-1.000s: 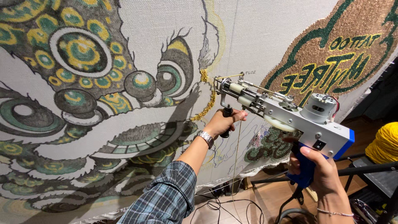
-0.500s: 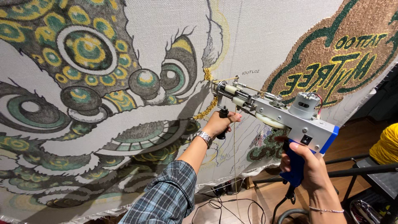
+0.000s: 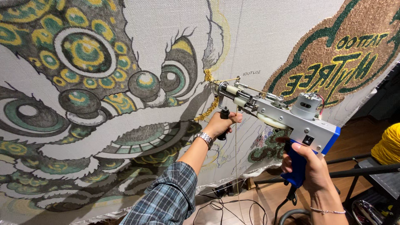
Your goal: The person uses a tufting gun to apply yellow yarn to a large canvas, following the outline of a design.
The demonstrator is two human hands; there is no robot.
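Tufting gun [image 3: 275, 114], grey-bodied with a blue grip and blue end cap, is being held up against a large stretched backing cloth [image 3: 266, 37]. Its blue rear grip is being clasped by the right hand [image 3: 310, 166], the fingers wrapped firmly around it and one finger lying up near the black switch on the side. Its black front handle [image 3: 224, 123], hanging below the nose, is being gripped by the left hand [image 3: 218, 124], fingers clenched about it. The needle end is being pressed to the cloth just beside a short run of gold tufted yarn [image 3: 208, 98]. A thin strand of yarn [image 3: 236, 158] is hanging down from the gun's nose toward the floor.

A silver wristwatch [image 3: 203, 138] is being worn on the left wrist, above a blue plaid sleeve [image 3: 168, 200]; a thin bracelet [image 3: 327, 211] is being worn on the right wrist. A lion-dance face in greens, yellows and greys is being shown across the left of the cloth, and a brown tufted patch with green and yellow mirrored lettering [image 3: 346, 46] at the upper right. Black cables [image 3: 225, 204] are lying on the wooden floor below, and a yellow yarn cone [image 3: 387, 143] is sitting at the far right edge.
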